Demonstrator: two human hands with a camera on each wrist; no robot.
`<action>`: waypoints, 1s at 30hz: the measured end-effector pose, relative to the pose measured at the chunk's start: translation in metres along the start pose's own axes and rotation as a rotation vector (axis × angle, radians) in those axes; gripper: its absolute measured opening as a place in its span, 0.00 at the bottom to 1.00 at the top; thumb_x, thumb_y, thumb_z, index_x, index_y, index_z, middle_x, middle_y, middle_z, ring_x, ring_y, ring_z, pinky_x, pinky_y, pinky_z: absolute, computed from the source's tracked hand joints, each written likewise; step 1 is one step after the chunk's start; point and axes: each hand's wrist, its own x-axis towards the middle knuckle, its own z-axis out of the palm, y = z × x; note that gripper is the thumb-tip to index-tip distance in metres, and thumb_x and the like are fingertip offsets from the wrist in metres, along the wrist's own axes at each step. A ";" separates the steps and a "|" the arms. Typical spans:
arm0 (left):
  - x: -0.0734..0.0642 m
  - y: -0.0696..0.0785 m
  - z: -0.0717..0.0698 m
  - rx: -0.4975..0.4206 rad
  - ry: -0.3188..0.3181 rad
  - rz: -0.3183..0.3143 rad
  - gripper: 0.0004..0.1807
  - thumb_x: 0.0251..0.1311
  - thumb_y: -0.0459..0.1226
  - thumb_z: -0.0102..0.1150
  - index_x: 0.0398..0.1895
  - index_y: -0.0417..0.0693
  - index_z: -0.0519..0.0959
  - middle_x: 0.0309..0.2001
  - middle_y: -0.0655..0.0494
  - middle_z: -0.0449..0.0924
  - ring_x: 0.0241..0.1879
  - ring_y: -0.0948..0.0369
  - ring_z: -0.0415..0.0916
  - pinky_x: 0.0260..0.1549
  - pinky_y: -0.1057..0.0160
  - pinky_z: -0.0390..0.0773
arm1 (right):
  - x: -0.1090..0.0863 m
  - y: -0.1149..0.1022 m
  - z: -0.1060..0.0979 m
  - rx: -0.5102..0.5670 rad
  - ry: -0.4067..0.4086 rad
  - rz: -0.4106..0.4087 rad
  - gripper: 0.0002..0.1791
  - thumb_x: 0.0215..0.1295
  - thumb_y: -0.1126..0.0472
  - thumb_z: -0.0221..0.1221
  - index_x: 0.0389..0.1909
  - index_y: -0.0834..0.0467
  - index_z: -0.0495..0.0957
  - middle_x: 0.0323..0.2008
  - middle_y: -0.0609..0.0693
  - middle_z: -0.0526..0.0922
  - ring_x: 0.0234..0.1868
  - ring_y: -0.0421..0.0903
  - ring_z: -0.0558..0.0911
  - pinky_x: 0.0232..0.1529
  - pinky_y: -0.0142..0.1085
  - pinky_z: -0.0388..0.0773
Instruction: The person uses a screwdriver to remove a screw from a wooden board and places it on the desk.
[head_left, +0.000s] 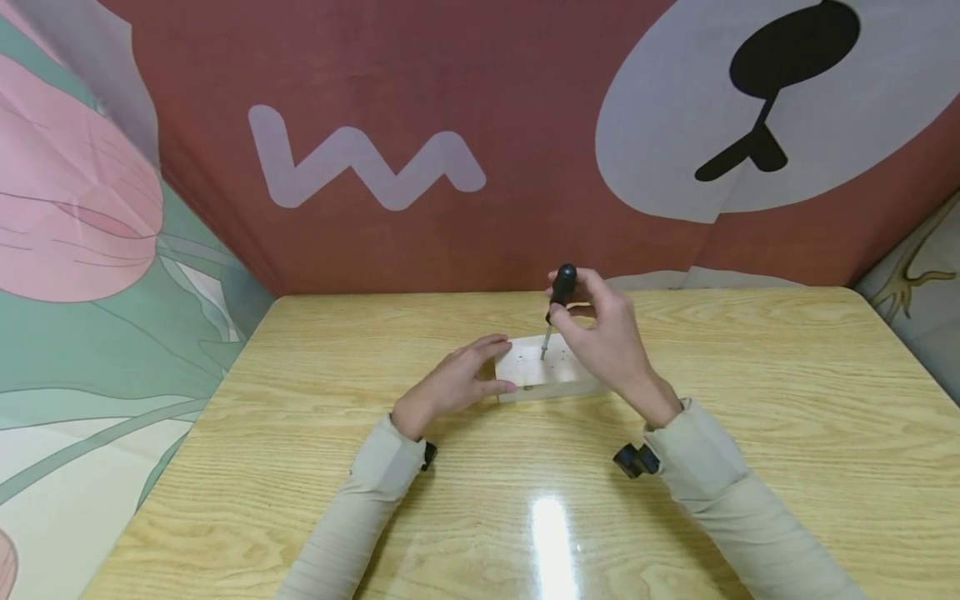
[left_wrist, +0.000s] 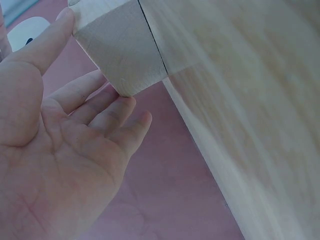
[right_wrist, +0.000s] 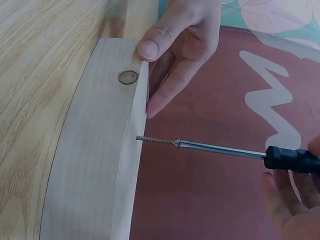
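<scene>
Yellow wood-grain tabletop (head_left: 300, 500) hosted close, careful work

Behind the tabletop, a reddish-brown printed backdrop (head_left: 420, 250) filled the upper part of the head view. Near the centre of that frame lay a pale, rectangular wooden block (head_left: 555, 390), small dark marks dotting its upper face. The bare left hand (head_left: 457, 375) gripped the block's left end, thumb at the near edge, fingers at the far one. Just right of centre, the bare right hand (head_left: 611, 337) held a black-handled, steel-shafted screwdriver (head_left: 563, 286) between thumb and fingers.

Mid-frame in the right wrist view, the screwdriver's tip met the head of a slim, brass-toned threaded screw (right_wrist: 159, 140), whose point met the block's upper face; how deep it sat could not be told, though most of its thread showed outside.

The step in hand looked like starting the screw into the wood. The next move seemed to call for turning under steady pressure, shaft and screw in line, with the left hand bracing the block against twisting.
</scene>
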 end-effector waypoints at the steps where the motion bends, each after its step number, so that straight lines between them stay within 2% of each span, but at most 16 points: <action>1: 0.000 0.000 0.000 -0.001 0.000 0.001 0.38 0.65 0.49 0.62 0.75 0.47 0.63 0.78 0.51 0.55 0.77 0.53 0.55 0.73 0.51 0.61 | 0.000 0.000 0.000 0.002 -0.001 0.001 0.15 0.66 0.71 0.58 0.53 0.65 0.77 0.42 0.57 0.86 0.41 0.48 0.85 0.40 0.21 0.80; 9: 0.000 0.000 0.000 -0.010 0.004 0.007 0.38 0.65 0.49 0.62 0.75 0.46 0.63 0.78 0.51 0.56 0.76 0.52 0.55 0.73 0.51 0.62 | -0.001 0.000 -0.002 0.000 -0.033 0.034 0.16 0.71 0.67 0.56 0.58 0.65 0.76 0.44 0.56 0.85 0.42 0.49 0.85 0.45 0.21 0.80; 16: 0.000 -0.001 0.000 -0.004 0.005 0.004 0.38 0.65 0.49 0.62 0.74 0.46 0.63 0.77 0.51 0.56 0.76 0.52 0.56 0.73 0.51 0.62 | -0.001 -0.001 -0.001 0.024 -0.050 0.031 0.16 0.69 0.69 0.56 0.57 0.64 0.76 0.42 0.57 0.85 0.39 0.30 0.82 0.43 0.22 0.80; 20: 0.000 -0.001 0.000 0.001 0.006 0.008 0.38 0.65 0.49 0.62 0.74 0.46 0.63 0.77 0.51 0.56 0.76 0.53 0.56 0.73 0.51 0.62 | 0.000 -0.001 0.000 0.028 -0.049 0.030 0.16 0.70 0.68 0.57 0.57 0.64 0.76 0.42 0.60 0.85 0.39 0.27 0.81 0.43 0.22 0.80; 22: 0.000 -0.001 0.000 0.001 0.006 0.011 0.38 0.65 0.49 0.62 0.75 0.46 0.63 0.77 0.51 0.56 0.76 0.53 0.55 0.73 0.51 0.62 | 0.000 -0.001 0.000 0.019 -0.049 0.034 0.16 0.71 0.66 0.57 0.57 0.64 0.76 0.43 0.60 0.85 0.40 0.30 0.82 0.43 0.22 0.80; 28: -0.001 -0.003 0.000 -0.005 0.002 0.033 0.38 0.66 0.50 0.61 0.75 0.45 0.62 0.78 0.48 0.55 0.76 0.51 0.55 0.73 0.49 0.62 | -0.001 0.000 -0.002 -0.013 -0.055 0.042 0.17 0.73 0.61 0.57 0.59 0.62 0.76 0.43 0.58 0.86 0.42 0.48 0.86 0.44 0.21 0.79; 30: -0.001 -0.003 0.000 -0.007 -0.001 0.036 0.38 0.66 0.50 0.61 0.75 0.45 0.62 0.78 0.48 0.55 0.76 0.51 0.55 0.73 0.49 0.62 | -0.001 0.000 -0.002 -0.019 -0.061 0.050 0.18 0.72 0.60 0.58 0.59 0.61 0.77 0.44 0.57 0.86 0.43 0.49 0.86 0.45 0.23 0.80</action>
